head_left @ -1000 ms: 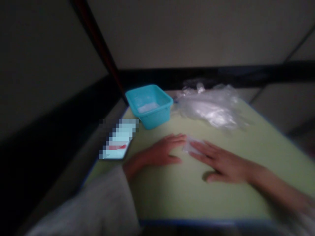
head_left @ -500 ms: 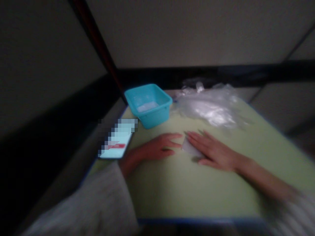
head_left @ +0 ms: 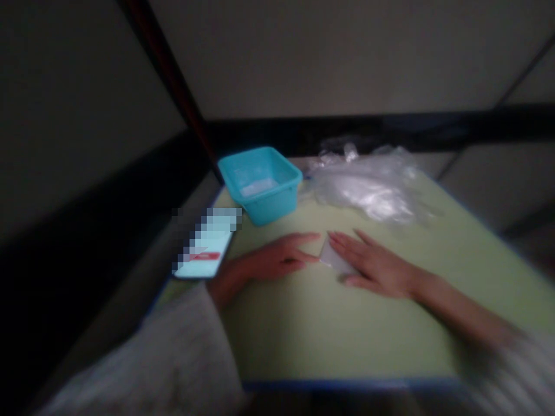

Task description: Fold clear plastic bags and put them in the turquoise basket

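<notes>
A small pale, flat piece [head_left: 333, 258], perhaps paper or a plastic packet, lies on the yellow-green table top. Laid flat over its right part is my right hand [head_left: 373, 263], fingers stretched out, hiding much of it. My left hand [head_left: 281, 257] rests on the table at its left, fingers apart, with a fingertip at or very near the piece's left corner. Dim light and blur leave the piece's exact kind unclear.
Behind my left hand stands a turquoise plastic basket [head_left: 275, 207] with something white inside. A crumpled heap of clear plastic bags [head_left: 368, 185] lies at the back right. A phone [head_left: 206, 254] with a lit screen sits at the table's left edge.
My left thumb has shifted slightly right, closer to the index finger and the pale piece. My right hand stays flat on the piece, with hardly any movement.
</notes>
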Demonstrator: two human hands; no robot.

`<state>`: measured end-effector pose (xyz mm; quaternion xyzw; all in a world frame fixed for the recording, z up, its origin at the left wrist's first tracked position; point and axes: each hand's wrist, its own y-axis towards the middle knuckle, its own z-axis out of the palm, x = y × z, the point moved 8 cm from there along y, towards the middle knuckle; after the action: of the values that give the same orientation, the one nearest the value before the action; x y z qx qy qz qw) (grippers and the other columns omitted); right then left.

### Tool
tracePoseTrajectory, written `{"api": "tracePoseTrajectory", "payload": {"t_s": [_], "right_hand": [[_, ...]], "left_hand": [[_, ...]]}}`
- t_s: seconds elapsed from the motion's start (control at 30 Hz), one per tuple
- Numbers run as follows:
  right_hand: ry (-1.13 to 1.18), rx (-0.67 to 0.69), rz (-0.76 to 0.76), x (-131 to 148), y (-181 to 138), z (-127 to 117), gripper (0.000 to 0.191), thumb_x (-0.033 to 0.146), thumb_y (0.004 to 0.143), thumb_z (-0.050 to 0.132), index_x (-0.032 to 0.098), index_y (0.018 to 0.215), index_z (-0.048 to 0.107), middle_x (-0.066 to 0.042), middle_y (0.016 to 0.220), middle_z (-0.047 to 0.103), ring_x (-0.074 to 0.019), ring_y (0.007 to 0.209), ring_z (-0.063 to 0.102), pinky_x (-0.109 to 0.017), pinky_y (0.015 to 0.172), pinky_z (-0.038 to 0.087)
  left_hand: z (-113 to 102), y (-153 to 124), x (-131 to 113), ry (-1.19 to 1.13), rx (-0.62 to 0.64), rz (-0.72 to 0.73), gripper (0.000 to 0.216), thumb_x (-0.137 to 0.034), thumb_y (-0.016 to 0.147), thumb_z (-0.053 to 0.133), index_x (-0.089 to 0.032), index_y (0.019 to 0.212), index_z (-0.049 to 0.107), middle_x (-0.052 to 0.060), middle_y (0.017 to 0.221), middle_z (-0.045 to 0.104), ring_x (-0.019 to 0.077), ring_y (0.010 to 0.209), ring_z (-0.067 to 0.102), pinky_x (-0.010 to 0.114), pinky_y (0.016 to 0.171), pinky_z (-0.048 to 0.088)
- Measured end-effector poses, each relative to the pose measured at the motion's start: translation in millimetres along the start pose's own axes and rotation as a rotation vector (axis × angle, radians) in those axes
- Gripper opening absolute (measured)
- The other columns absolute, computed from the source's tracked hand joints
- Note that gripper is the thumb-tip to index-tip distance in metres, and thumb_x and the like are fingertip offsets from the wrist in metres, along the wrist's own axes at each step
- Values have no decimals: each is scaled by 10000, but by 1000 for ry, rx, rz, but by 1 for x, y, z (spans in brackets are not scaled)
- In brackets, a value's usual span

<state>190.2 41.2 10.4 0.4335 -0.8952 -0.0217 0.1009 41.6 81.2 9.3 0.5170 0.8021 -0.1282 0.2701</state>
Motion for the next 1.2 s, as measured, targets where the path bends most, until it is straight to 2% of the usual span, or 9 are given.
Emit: {"api": "tracePoseTrajectory", "payload": {"t_s": [0.2, 0.33, 0.47, 0.57, 0.77, 0.93, 1.07, 1.2], "right_hand": [[2, 5, 4, 0, 0, 0, 744, 574, 940, 299, 106, 1495, 135, -185, 1522, 230, -257, 1417, 193, -523, 1147, 106], [8, -12, 1, 0, -1, 0, 739, 562, 944, 306, 110, 1497, 118, -189, 1521, 231, -263, 1415, 199, -540, 1141, 111], [-3, -20, -23, 2, -2, -4, 745, 560, 943, 314, 118, 1499, 91, -195, 1534, 172, -271, 1420, 171, -559, 1132, 116], [15, -22, -86, 8, -5, -9, 742, 548, 939, 350, 142, 1501, 85, -181, 1544, 137, -270, 1427, 133, -559, 1132, 111], [81, 73, -169, 15, -13, -10, 661, 491, 935, 426, 197, 1486, 208, -138, 1547, 185, -252, 1425, 153, -531, 1140, 122], [101, 93, -147, 12, -13, -10, 641, 472, 927, 464, 227, 1476, 243, -120, 1545, 205, -251, 1423, 164, -532, 1137, 135], [106, 105, -151, 12, -12, -9, 649, 462, 931, 462, 228, 1483, 215, -125, 1539, 226, -245, 1423, 166, -542, 1136, 124], [117, 94, -148, 12, -12, -10, 640, 454, 925, 478, 230, 1476, 240, -120, 1534, 247, -246, 1420, 180, -544, 1136, 121]], "left_hand": [[-6, 1, -6, -25, -17, -27, 308, -314, 939, 447, -256, 1152, 661, 50, 1529, 275, 231, 1376, 326, 389, 1124, 251], [-7, 2, -7, -75, -94, 18, 272, -306, 910, 501, -201, 1049, 710, 94, 1474, 383, 247, 1324, 413, 389, 1095, 312], [-8, 3, -10, -83, -193, 113, 375, -347, 837, 613, -179, 1172, 637, 126, 1449, 415, 269, 1342, 383, 436, 1102, 304], [-4, 4, -14, -12, -158, 147, 430, -348, 825, 631, -198, 1227, 600, 120, 1435, 435, 264, 1358, 357, 450, 1116, 279], [0, 6, -16, 93, -94, 111, 382, -328, 819, 637, -227, 1188, 634, 98, 1416, 463, 270, 1360, 352, 455, 1115, 277], [-3, 4, -19, 153, -104, 127, 357, -299, 821, 634, -228, 1171, 644, 100, 1409, 474, 276, 1345, 375, 465, 1101, 300], [-7, 0, -25, 235, -136, 152, 275, -291, 824, 620, -218, 1080, 689, 112, 1428, 447, 292, 1326, 398, 490, 1095, 301], [-10, -2, -34, 236, -196, 196, 208, -290, 820, 606, -194, 973, 709, 119, 1362, 522, 284, 1280, 455, 476, 1074, 338]]}}
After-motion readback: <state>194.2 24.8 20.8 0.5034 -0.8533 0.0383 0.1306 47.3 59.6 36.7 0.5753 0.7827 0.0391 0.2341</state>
